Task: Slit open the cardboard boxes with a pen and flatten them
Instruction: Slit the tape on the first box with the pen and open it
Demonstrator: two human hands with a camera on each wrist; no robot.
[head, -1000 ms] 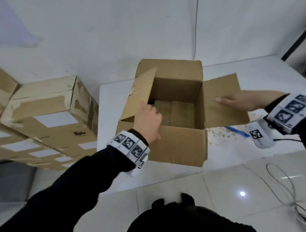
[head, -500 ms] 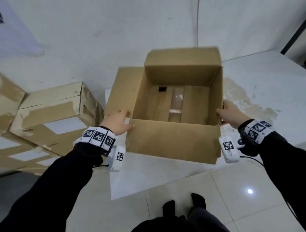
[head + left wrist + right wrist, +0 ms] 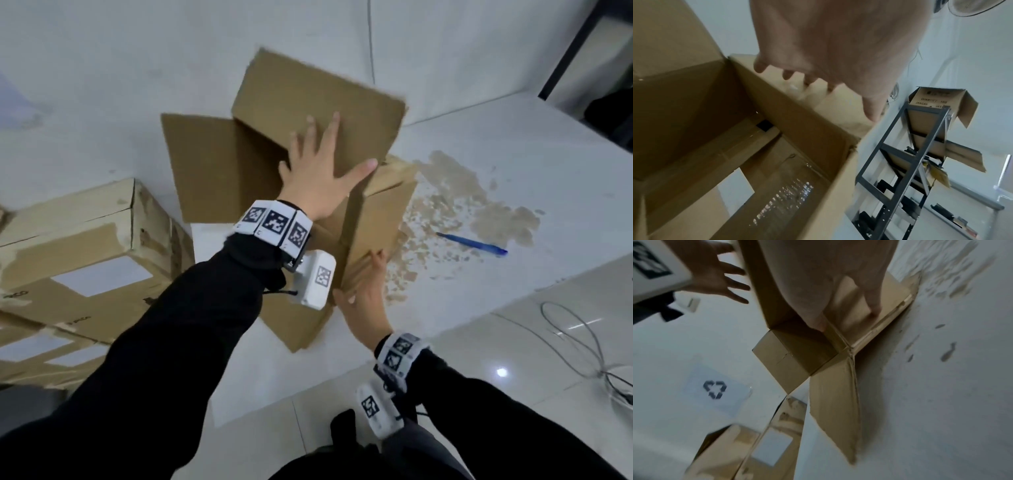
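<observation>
Brown cardboard box, opened and tipped askew, is seen on the white table, its flaps spread outward. One upper panel is pressed by the left hand, fingers spread wide and straight. The box's near lower edge is met by the right hand, fingers extended flat against the cardboard. A blue pen is left lying on the table to the right of the box, apart from it. Stacked taped cartons are seen left of the box.
</observation>
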